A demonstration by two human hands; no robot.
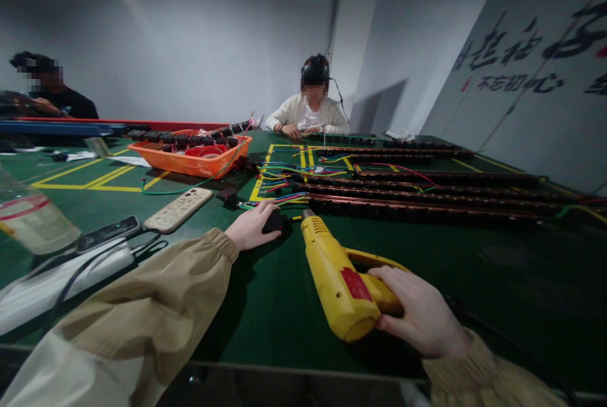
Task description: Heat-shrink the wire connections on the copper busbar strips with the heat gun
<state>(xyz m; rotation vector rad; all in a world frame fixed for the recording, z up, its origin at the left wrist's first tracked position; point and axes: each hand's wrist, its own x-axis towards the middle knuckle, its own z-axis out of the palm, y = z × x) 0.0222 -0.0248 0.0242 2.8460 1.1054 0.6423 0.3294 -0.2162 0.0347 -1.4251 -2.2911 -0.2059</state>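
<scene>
My right hand [420,312] is wrapped round the handle of a yellow heat gun [334,274], whose metal nozzle points away from me. Near that nozzle, my left hand [255,225] is closed on a small black part [273,222]. A short yellow wire [296,218] sticks out of the black part towards the nozzle. Just beyond both hands lie long black strips [408,208] with copper-coloured rods and red, blue, yellow and green wires at their left ends.
An orange basket [190,165] of black parts stands at the back left. Nearer are a beige phone case [179,210], a dark phone [108,234], a white power strip [66,280] and a plastic bottle [40,220]. Across the green table sits a person [308,110]; another is at far left.
</scene>
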